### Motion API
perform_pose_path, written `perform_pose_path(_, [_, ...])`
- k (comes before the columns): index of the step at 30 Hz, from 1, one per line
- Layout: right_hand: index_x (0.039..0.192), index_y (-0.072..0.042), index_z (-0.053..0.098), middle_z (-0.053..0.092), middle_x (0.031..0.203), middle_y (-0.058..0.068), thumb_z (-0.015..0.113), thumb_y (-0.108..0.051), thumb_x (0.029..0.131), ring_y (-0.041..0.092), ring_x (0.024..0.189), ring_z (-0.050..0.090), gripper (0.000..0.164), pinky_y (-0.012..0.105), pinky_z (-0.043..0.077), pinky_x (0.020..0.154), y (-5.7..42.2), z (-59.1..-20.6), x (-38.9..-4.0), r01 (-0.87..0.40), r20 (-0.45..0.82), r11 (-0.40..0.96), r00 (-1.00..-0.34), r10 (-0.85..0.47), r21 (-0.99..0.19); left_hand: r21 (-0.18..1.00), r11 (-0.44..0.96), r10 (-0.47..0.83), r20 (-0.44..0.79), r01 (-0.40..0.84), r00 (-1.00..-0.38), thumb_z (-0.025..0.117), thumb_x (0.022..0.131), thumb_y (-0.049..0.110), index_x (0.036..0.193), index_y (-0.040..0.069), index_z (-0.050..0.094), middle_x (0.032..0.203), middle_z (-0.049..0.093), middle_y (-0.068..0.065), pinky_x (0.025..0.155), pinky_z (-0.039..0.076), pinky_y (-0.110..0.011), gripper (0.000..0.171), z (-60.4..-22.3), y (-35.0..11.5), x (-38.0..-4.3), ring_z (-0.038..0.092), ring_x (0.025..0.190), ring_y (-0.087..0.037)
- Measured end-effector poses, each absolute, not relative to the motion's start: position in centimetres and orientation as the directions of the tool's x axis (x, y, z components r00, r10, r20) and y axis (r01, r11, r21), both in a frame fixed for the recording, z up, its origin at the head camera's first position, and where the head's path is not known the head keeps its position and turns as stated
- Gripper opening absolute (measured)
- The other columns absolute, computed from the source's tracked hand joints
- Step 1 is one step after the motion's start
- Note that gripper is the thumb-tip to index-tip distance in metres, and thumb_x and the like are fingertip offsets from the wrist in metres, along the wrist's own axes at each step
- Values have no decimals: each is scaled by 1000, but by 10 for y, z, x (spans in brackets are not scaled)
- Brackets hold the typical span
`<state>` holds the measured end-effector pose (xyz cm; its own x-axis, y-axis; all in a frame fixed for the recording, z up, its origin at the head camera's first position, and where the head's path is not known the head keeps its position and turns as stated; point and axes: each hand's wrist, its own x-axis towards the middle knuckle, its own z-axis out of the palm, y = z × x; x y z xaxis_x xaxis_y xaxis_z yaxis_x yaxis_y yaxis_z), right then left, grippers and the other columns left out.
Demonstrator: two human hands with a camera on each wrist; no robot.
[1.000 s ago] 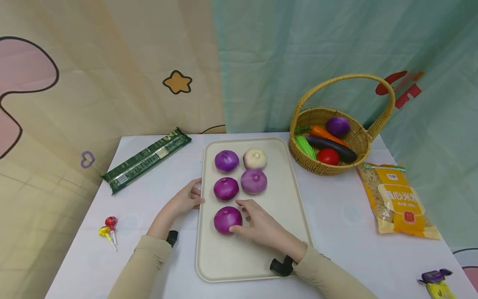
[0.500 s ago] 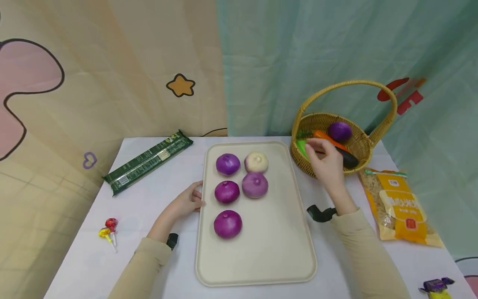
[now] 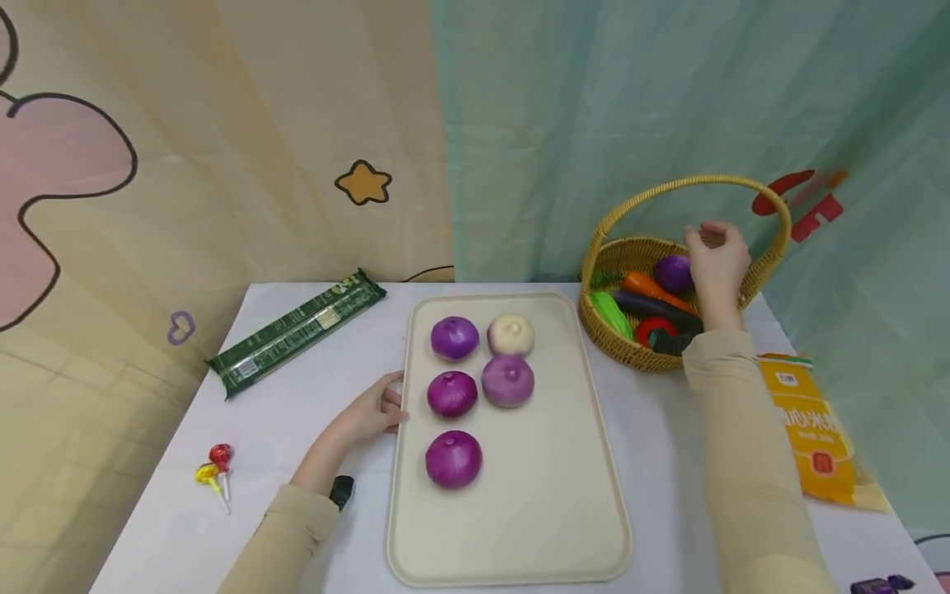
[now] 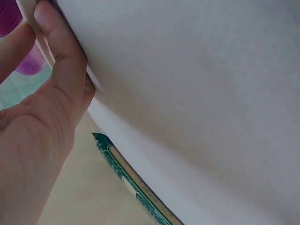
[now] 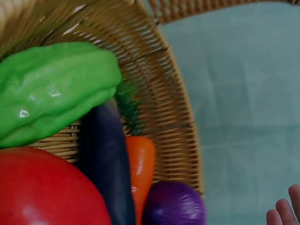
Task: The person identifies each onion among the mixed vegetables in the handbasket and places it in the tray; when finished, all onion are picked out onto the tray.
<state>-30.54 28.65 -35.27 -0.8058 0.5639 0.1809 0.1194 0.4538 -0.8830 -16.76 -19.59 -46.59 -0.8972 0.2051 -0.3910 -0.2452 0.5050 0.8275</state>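
In the head view my left hand is at the left edge of a cream tray. Its thumb and fingers pinch the tray's rim in the left wrist view. Three purple onions, one of them a dark onion, form a column on the tray. Beside them lie a paler purple onion and a white onion. My right hand hovers over the right side of a wicker basket, its fingers loosely bent and nothing visible in them. Nearest to it is a purple onion in the basket.
The basket also holds an eggplant, a carrot, a green bitter melon and a tomato. Around the tray are a green packet, lollipops, a yellow bag and wrapped candy.
My right hand has left the front onion on the tray and moved right and away to above the basket. My left hand has stayed at the tray's edge.
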Motion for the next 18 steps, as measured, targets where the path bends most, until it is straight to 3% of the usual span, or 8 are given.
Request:
perform_pose_path(4, [136,-10,56,57,123,-2,62,-48,90,14,114,52,60,31,43,107,292,-366,-318,197,83,402,-809,581,-894,830,500,204,-390,-247,-898,61,91,-6,153,-1,25,106,51,-17,73,61,-32,72,-465,-197,-166,60,85,-18])
perform_pose_path(7, [142,-10,49,49,139,7,62,-48,90,24,129,43,66,36,39,113,297,-379,-321,248,8,370,-821,570,-895,826,503,191,-393,-255,-899,61,91,-6,153,0,26,105,52,-16,73,61,-32,71,-465,-197,-164,60,84,-18])
perform_pose_path(12, [153,-11,32,27,155,15,60,-51,90,28,140,30,79,39,33,118,309,-396,-322,346,-143,316,-841,521,-883,827,503,196,-392,-251,-899,61,91,-5,153,1,27,105,51,-16,73,61,-32,71,-466,-198,-165,59,85,-18])
perform_pose_path(18, [155,-1,21,23,159,23,58,-45,92,39,145,26,85,49,28,122,314,-405,-325,372,-169,440,-885,433,-817,831,494,192,-390,-255,-901,62,90,-6,153,1,27,106,52,-16,73,61,-32,72,-468,-197,-165,59,86,-18])
